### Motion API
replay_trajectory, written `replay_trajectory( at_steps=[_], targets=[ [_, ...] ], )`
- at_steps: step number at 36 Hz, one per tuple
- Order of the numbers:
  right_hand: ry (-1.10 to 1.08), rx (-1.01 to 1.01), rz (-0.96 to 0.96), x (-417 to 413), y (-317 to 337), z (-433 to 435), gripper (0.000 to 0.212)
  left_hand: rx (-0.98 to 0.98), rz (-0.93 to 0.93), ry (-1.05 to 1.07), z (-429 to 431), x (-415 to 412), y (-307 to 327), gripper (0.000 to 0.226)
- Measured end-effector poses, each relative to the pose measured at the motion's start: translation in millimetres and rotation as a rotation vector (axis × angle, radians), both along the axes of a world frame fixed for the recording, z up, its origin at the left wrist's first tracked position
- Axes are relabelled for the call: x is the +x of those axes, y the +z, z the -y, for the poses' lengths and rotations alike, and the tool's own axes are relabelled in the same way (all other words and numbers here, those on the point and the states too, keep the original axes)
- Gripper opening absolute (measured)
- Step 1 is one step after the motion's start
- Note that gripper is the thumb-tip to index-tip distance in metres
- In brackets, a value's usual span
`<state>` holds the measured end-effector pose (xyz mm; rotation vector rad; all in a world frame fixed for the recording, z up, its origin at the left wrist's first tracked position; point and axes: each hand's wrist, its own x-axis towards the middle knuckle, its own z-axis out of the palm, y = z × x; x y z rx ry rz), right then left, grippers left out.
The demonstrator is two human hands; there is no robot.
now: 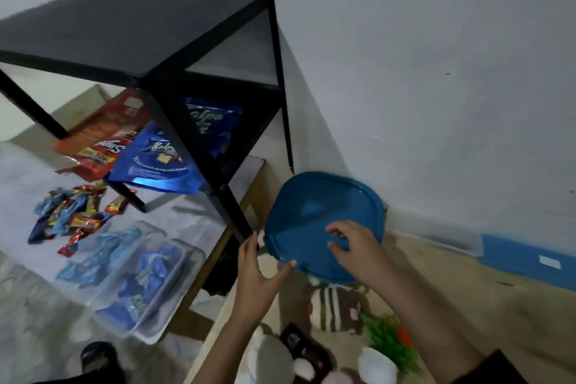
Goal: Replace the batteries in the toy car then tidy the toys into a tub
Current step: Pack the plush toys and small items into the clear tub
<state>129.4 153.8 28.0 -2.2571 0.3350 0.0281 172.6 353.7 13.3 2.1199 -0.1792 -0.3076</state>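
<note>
Both hands on blue lid (314,215): smooth glossy plastic, rounded-square with a raised rim, held tilted above the floor beside the wall. Left hand (258,271) grips the lid's near-left corner, thumb on the near rim, fingers curled round the left edge. Right hand (355,246) on top of the lid, fingers bent and spread, tips touching the surface; cannot tell if it's actually gripping. No tub clearly seen under the lid. Toys on the floor just below: striped plush toy (335,309), soft, brown and cream bands; green plastic plant (389,340), spiky, orange bit; white plush (265,358); black flat object (304,349), too blurred to identify. Left of that, black square table (134,25), matte top, thin straight legs, over shiny blue foil pouches (156,159), a red packet (96,140), crinkly wrapped sweets (71,215) and clear plastic trays (140,274).
</note>
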Motion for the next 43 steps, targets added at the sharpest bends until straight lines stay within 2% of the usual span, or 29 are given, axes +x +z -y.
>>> replay_trajectory(
  at_steps=[5, 9, 12, 15, 17, 21, 24, 28, 33, 38, 43],
  targets=[
    [-0.002, 0.015, -0.029, 36, -7, -51, 0.023, -0.065, -0.134, -0.167, -19, 25, -29, 0.101],
    [-0.022, 0.003, -0.045, 56, -14, -77, 0.022, -0.166, -0.151, -0.229, -17, 39, -39, 0.077],
    [-0.032, -0.014, -0.046, 64, -16, -89, 0.021, -0.251, -0.205, -0.268, -15, 48, -42, 0.071],
    [-0.038, -0.041, -0.093, 68, -14, -95, 0.024, -0.331, -0.286, -0.264, -18, 52, -55, 0.087],
    [-0.033, -0.086, -0.148, 70, -11, -97, 0.031, -0.335, -0.31, -0.254, -18, 53, -60, 0.085],
    [-0.001, -0.225, -0.238, 77, -6, -100, 0.035, -0.384, -0.321, -0.239, -18, 53, -60, 0.085],
    [0.005, -0.317, -0.216, 83, -5, -102, 0.029, -0.413, -0.305, -0.249, -17, 54, -55, 0.071],
    [0.026, -0.399, -0.185, 87, -5, -103, 0.023, -0.438, -0.316, -0.281, -17, 58, -56, 0.073],
    [0.041, -0.411, -0.175, 87, -1, -101, 0.025, -0.439, -0.375, -0.301, -18, 58, -59, 0.073],
    [0.03, -0.383, -0.173, 86, 3, -100, 0.026, -0.459, -0.363, -0.31, -15, 59, -58, 0.064],
    [0.022, -0.366, -0.165, 81, 10, -101, 0.024, -0.464, -0.334, -0.303, -16, 57, -55, 0.067]
  ],
)
